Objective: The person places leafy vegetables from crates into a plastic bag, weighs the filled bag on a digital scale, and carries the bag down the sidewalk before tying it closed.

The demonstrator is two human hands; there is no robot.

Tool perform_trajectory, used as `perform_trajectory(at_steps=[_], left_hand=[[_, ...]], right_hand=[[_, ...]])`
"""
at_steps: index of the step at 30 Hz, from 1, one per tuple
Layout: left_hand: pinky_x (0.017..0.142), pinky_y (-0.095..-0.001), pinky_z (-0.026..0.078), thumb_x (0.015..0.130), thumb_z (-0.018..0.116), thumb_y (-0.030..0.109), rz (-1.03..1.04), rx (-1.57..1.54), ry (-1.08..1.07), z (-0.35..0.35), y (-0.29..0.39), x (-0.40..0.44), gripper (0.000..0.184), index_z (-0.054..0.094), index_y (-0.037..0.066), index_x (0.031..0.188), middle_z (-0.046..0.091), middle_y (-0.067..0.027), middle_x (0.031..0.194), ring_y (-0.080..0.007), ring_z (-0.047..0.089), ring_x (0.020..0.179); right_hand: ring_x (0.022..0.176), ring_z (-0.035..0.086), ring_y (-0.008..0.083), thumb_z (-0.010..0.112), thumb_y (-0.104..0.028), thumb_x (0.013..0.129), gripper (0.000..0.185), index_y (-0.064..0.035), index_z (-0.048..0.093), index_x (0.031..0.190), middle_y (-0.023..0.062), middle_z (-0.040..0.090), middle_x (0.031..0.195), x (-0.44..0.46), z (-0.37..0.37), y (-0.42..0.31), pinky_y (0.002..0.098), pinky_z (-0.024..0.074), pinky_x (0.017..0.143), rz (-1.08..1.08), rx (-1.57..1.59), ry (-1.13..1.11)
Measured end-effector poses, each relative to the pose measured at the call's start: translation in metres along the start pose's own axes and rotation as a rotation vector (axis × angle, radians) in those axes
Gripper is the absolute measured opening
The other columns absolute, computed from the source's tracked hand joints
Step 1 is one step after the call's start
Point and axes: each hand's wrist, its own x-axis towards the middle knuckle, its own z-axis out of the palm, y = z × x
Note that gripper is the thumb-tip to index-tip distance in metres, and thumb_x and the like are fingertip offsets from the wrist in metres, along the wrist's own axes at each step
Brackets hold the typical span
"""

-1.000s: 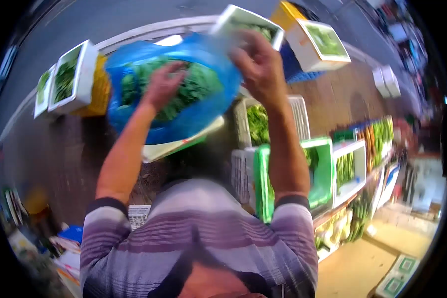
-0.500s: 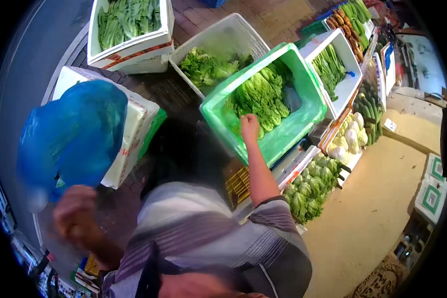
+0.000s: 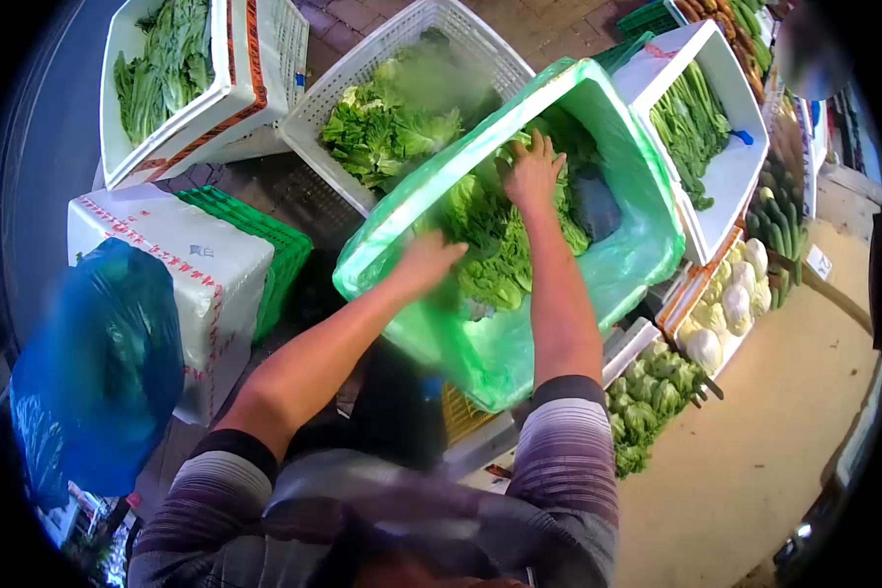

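Inside the green-lined box (image 3: 461,162), a slanted rectangle with glossy, crinkled plastic over its walls, lie ruffled, loosely heaped leafy greens (image 3: 500,260). White basket (image 3: 348,78) just behind: perforated plastic, more frilly leaves. Smooth foam box (image 3: 725,181) on the right, long-stemmed greens. Off left: taped white foam block (image 3: 167,230), ribbed green crate (image 3: 282,250), shiny crumpled blue bag (image 3: 118,372).

Right hand (image 3: 534,176) over the far part of the heap, fingers spread apart, tips down among the leaves. Left hand (image 3: 429,263) at the heap's left edge, fingers bunched close together; can't tell if they grip any leaf or plastic.

Left fingers motion-blurred. Right forearm covers part of the greens. Hazy smudge over basket contents. Bag's contents hard to make out; basket cut off at top.
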Motion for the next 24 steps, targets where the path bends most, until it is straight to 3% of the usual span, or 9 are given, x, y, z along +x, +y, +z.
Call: perform_trajectory(at_steps=[3, 6, 7, 10, 14, 15, 19, 22, 24], left_hand=[[0.105, -0.0378, 0.041, 0.086, 0.07, 0.044, -0.024, -0.262, 0.255, 0.026, -0.001, 0.053, 0.086, 0.035, -0.009, 0.144, 0.052, -0.0246, 0.136, -0.0317, 0.052, 0.126], [0.108, -0.0392, 0.037, 0.084, 0.072, 0.043, 0.018, -0.189, 0.424, 0.039, -0.009, 0.1, 0.092, 0.027, -0.005, 0.148, 0.047, -0.0246, 0.141, -0.0325, 0.047, 0.13], [0.108, -0.0403, 0.037, 0.083, 0.074, 0.042, 0.05, -0.265, 0.339, 0.034, -0.013, 0.113, 0.092, 0.028, -0.004, 0.148, 0.048, -0.0247, 0.141, -0.0337, 0.048, 0.129], [0.108, -0.0404, 0.037, 0.081, 0.075, 0.041, -0.039, -0.247, 0.398, 0.035, 0.016, 0.108, 0.091, 0.03, -0.004, 0.147, 0.049, -0.0244, 0.14, -0.0335, 0.048, 0.129], [0.109, -0.0409, 0.037, 0.077, 0.08, 0.034, -0.026, -0.315, 0.406, 0.042, 0.003, 0.112, 0.094, 0.03, -0.003, 0.148, 0.048, -0.0247, 0.139, -0.0337, 0.048, 0.129], [0.109, -0.041, 0.037, 0.075, 0.082, 0.033, 0.042, -0.242, 0.423, 0.042, -0.003, 0.109, 0.097, 0.029, -0.001, 0.149, 0.048, -0.025, 0.139, -0.0347, 0.047, 0.13], [0.109, -0.0416, 0.038, 0.072, 0.084, 0.035, 0.195, -0.1, 0.398, 0.045, 0.001, 0.07, 0.098, 0.032, 0.003, 0.149, 0.042, -0.0247, 0.144, -0.0356, 0.045, 0.131], [0.107, -0.0434, 0.039, 0.07, 0.085, 0.035, 0.201, 0.099, 0.391, 0.051, 0.005, 0.05, 0.097, 0.035, 0.004, 0.147, 0.038, -0.0238, 0.145, -0.0381, 0.044, 0.13], [0.106, -0.0459, 0.039, 0.07, 0.085, 0.034, 0.194, 0.209, 0.337, 0.05, 0.015, 0.035, 0.091, 0.04, 0.001, 0.142, 0.039, -0.0227, 0.141, -0.0408, 0.045, 0.126]], right_hand=[[0.14, 0.028, 0.045, 0.062, -0.04, 0.088, 0.038, -0.017, 0.066, 0.117, 0.0158, 0.032, 0.154, 0.026, 0.036, 0.011, 0.0701, 0.0183, 0.111, -0.052, -0.064, -0.126], [0.141, 0.026, 0.0457, 0.055, -0.043, 0.091, 0.038, -0.0169, 0.068, 0.115, 0.0138, 0.032, 0.155, 0.037, 0.058, 0.008, 0.0716, 0.0164, 0.11, -0.011, -0.259, -0.278], [0.141, 0.026, 0.0458, 0.053, -0.041, 0.092, 0.036, -0.0172, 0.068, 0.114, 0.0126, 0.034, 0.154, 0.037, 0.063, 0.007, 0.073, 0.0161, 0.11, -0.015, -0.276, -0.251], [0.139, 0.03, 0.0456, 0.054, -0.04, 0.092, 0.035, -0.0173, 0.068, 0.115, 0.0134, 0.038, 0.151, 0.031, 0.068, 0.01, 0.0726, 0.0167, 0.11, -0.054, -0.157, -0.12], [0.128, 0.044, 0.0412, 0.061, -0.04, 0.087, 0.053, 0.0002, 0.061, 0.121, 0.018, 0.052, 0.134, 0.014, -0.002, -0.01, 0.0676, 0.0282, 0.107, -0.054, -0.005, -0.205], [0.123, 0.047, 0.0403, 0.065, -0.052, 0.083, 0.052, -0.0066, 0.067, 0.106, 0.0181, 0.05, 0.133, 0.008, 0.009, -0.001, 0.0621, 0.0319, 0.108, -0.091, 0.003, -0.108], [0.12, 0.049, 0.0398, 0.077, -0.04, 0.078, 0.047, -0.0005, 0.067, 0.102, 0.0236, 0.05, 0.131, -0.03, -0.028, 0.009, 0.0475, 0.0419, 0.101, -0.089, 0.198, -0.076], [0.119, 0.05, 0.0418, 0.082, -0.033, 0.074, 0.045, -0.0002, 0.067, 0.101, 0.0252, 0.05, 0.129, -0.069, -0.022, 0.033, 0.0475, 0.0432, 0.099, -0.133, 0.385, 0.199], [0.12, 0.048, 0.0413, 0.085, -0.025, 0.072, 0.046, 0.0003, 0.065, 0.104, 0.0263, 0.046, 0.132, -0.093, -0.022, 0.045, 0.0461, 0.0411, 0.101, -0.083, 0.449, 0.229]])
